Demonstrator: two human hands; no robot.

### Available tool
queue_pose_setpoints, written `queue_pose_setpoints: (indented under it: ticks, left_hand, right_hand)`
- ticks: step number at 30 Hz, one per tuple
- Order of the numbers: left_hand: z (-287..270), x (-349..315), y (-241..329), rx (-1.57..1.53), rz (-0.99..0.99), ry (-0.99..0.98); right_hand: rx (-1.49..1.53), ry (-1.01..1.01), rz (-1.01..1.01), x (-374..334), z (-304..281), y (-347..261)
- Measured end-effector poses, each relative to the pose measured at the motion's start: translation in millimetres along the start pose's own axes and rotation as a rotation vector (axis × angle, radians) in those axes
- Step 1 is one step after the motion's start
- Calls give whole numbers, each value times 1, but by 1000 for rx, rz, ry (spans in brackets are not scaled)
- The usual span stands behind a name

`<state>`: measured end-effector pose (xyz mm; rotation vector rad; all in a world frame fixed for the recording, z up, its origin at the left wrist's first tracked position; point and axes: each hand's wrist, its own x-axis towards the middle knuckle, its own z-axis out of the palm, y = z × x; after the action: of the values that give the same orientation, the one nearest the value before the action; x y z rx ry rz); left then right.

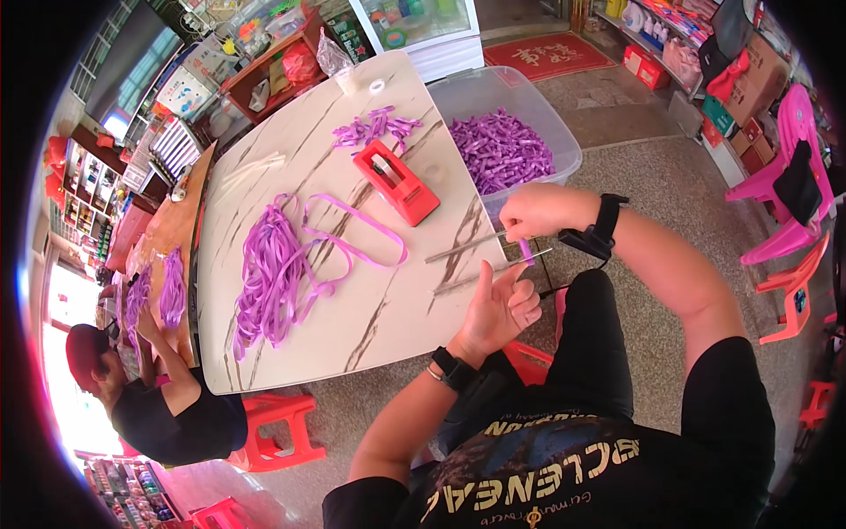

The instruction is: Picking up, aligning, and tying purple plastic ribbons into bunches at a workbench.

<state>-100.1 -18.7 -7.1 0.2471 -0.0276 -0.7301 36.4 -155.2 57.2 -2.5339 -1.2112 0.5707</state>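
Observation:
At the table's right edge, my right hand is closed in a pinch, fingertips down, at the top of a short piece of purple ribbon. The ribbon sits against a thin metal rod that sticks out past the edge. Just below, my left hand is palm up with the thumb raised and fingers loosely curled; its index finger comes close to the rod, and I see nothing in its palm. Another thin grey strip lies beside the rod on the tabletop. A loose bundle of long purple ribbons spreads at the table's left.
On the marble-patterned table stand a red tape dispenser and a small purple pile. A clear bin of purple pieces adjoins the right edge. At left a person handles ribbons. Pink chairs stand right.

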Motion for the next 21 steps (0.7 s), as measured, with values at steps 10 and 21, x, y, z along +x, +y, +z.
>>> queue_pose_setpoints:
  ticks: [10,21]
  left_hand:
    - [-1,0,0,4,-2,6]
    - [0,0,1,5,-5,7]
  right_hand:
    - [317,-103,-82,-10,-7,0]
    - [312,-121,-4,-9,5,13]
